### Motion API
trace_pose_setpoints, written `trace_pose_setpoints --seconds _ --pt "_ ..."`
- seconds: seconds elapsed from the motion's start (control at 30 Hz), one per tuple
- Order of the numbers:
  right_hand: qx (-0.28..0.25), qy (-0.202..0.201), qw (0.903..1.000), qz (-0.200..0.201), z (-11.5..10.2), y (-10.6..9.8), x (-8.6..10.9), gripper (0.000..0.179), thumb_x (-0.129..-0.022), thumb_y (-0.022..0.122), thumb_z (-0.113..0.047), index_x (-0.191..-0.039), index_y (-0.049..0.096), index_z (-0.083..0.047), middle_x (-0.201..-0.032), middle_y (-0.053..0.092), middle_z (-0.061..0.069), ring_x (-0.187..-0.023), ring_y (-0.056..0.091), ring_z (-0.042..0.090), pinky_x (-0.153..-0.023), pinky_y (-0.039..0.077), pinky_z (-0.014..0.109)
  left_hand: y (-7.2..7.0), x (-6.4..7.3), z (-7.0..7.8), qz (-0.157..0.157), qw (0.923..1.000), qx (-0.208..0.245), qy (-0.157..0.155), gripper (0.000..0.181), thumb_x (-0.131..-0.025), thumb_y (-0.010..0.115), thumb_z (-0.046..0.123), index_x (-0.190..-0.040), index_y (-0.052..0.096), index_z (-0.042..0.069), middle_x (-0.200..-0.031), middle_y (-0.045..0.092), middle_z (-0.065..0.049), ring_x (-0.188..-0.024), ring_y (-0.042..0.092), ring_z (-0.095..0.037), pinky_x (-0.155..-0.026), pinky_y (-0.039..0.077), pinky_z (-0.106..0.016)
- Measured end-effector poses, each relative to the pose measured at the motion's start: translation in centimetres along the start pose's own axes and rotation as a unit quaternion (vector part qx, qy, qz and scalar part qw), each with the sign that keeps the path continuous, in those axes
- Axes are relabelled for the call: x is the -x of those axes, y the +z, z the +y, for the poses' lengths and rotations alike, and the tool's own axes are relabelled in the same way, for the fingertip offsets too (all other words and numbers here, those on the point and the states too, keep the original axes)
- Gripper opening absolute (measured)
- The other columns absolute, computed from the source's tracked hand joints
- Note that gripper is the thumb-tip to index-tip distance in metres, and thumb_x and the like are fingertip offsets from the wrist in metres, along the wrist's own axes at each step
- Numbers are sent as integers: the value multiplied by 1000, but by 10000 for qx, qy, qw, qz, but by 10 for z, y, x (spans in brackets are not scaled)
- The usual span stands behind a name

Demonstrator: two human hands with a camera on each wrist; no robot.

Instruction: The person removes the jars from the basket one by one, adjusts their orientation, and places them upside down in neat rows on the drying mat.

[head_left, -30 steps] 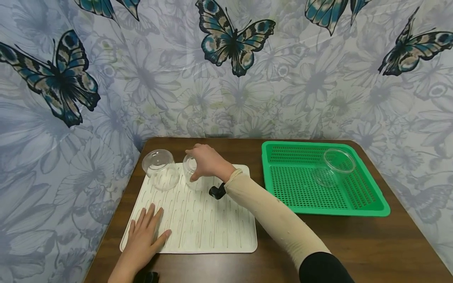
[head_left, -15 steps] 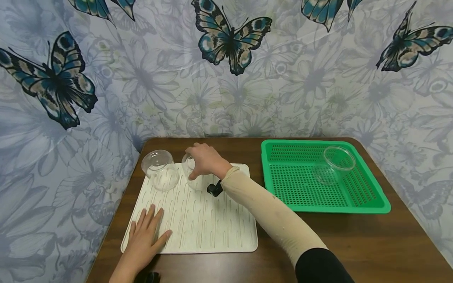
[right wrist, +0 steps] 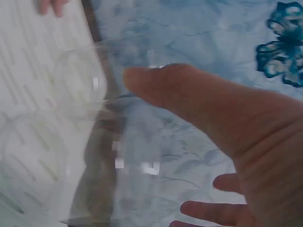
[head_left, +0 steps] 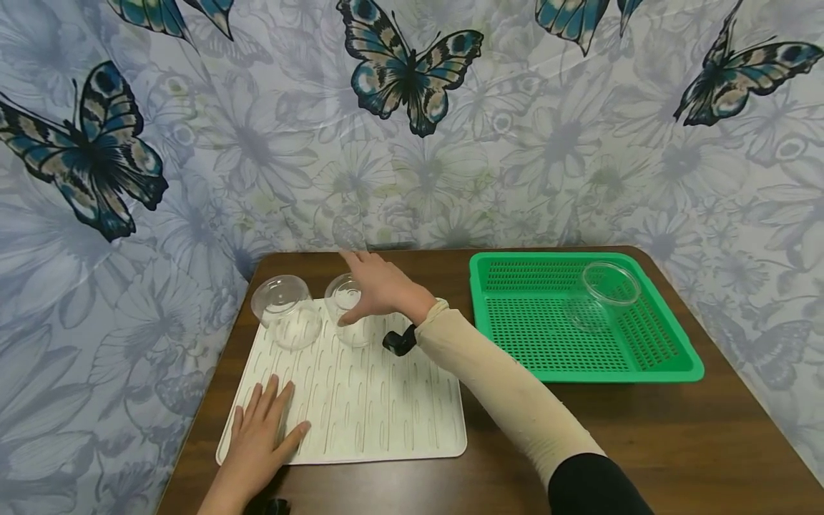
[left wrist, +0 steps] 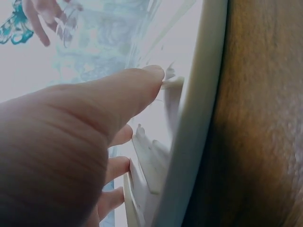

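"How do the hands lie?"

"The right hand (head_left: 386, 290) reaches across from the right, fingers spread and thumb parted from them, beside the right clear plastic cup (head_left: 339, 293). I can't tell whether the skin touches it. The left hand (head_left: 254, 436) lies palm down on the near left part of the white mat (head_left: 386, 415), fingers fanned away from the body, thumb angled to the right. The hands are well apart."

"And the arm?"

"The right forearm slants up and leftward in a cream sleeve (head_left: 508, 386), black near the elbow; a black fitting (head_left: 400, 341) sits under the wrist."

"Which way do the cups point?"

"The right one stands on end at the mat's far edge, long axis upright. Just left of it, the left clear plastic cup (head_left: 286, 311) stands likewise. I can't tell which end is the mouth on either."

"Anything farther out?"

"A third clear cup (head_left: 601, 300), upright, its wide ring uppermost, inside a green plastic basket (head_left: 547, 343), rectangular, perforated, long side running left to right. The mat has rounded corners and slim raised ridges pointing away from the person. The table (head_left: 644, 429) is brown wood grain; behind hangs floral cloth (head_left: 277, 179) with teal butterflies (head_left: 412, 75)."
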State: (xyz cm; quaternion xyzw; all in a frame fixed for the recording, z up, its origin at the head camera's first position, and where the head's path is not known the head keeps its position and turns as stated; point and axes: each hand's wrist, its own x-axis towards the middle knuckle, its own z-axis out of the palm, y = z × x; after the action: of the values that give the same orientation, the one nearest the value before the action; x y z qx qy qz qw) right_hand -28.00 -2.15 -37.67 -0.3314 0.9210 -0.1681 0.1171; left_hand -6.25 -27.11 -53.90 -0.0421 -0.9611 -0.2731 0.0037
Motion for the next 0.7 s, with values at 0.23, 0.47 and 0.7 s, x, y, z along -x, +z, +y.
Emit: trace_pose_setpoints --seconds 0.23,0.47,0.7 --pt "-816 -353 9937 688 3 -38 26 112 -93 90 -44 -175 22 -9 -175 34 14 -160 36 33 -125 37 48 1 0 1 128 9999 -33 81 79 -105 74 44 -162 46 -3 -172 24 -38 -156 14 -67 -114 6 -90" --pt "-1726 -536 9574 2254 6 -69 56 100 -90 93 -38 -168 40 -8 -162 53 10 -145 53 29 -115 47 44 1 -3 1 148 9997 -162 130 78 -104 76 42 -162 47 -2 -171 26 -39 -155 16 -67 -113 10 -90" --pt "-2229 -480 9115 3422 22 -88 75 92 -88 95 -31 -163 48 -5 -154 59 11 -141 55 27 -113 46 39 2 -3 1 100 9999 -73 109 79 -105 74 43 -162 46 -4 -171 24 -39 -155 15 -67 -113 8 -91"
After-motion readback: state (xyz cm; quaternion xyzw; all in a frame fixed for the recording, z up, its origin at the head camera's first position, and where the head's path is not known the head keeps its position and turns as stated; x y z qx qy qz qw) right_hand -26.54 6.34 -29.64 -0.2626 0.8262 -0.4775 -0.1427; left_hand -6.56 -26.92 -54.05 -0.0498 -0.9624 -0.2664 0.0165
